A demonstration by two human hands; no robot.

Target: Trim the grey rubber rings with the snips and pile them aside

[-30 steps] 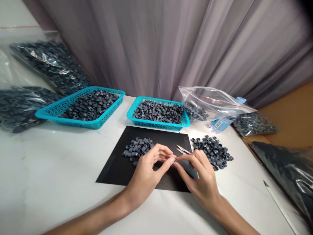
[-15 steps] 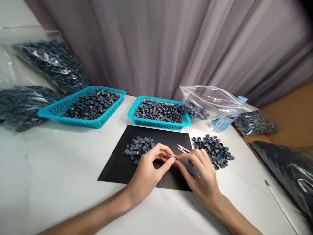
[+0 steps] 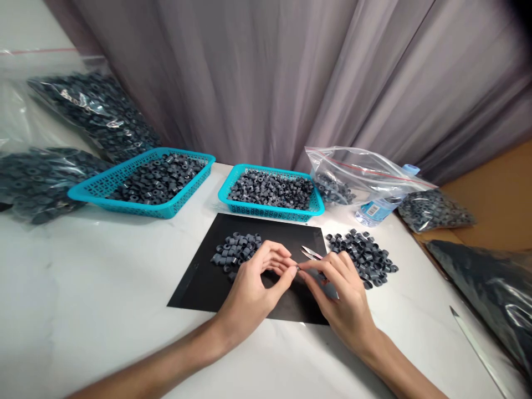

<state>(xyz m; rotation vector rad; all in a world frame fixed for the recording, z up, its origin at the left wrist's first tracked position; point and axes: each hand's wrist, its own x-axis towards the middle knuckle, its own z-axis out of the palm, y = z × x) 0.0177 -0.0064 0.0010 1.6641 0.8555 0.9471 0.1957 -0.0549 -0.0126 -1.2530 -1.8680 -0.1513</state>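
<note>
My left hand and my right hand meet over a black mat, thumb and finger pinched at each side of one tiny dark piece. The fingertips hide most of that piece. Beside my right fingers show the pointed metal blades of small snips; part of them passes behind the hand, and whether it grips them I cannot tell. A heap of grey plastic rings lies on the mat left of my left hand. Another pile of dark rings is on the table beyond my right hand.
Two blue baskets of small dark parts stand at the back. Filled plastic bags lean at the left. At the right are an open zip bag, a water bottle and a cardboard box.
The hands stay together around the tiny piece, with only slight finger movement. The view has shifted a little.
</note>
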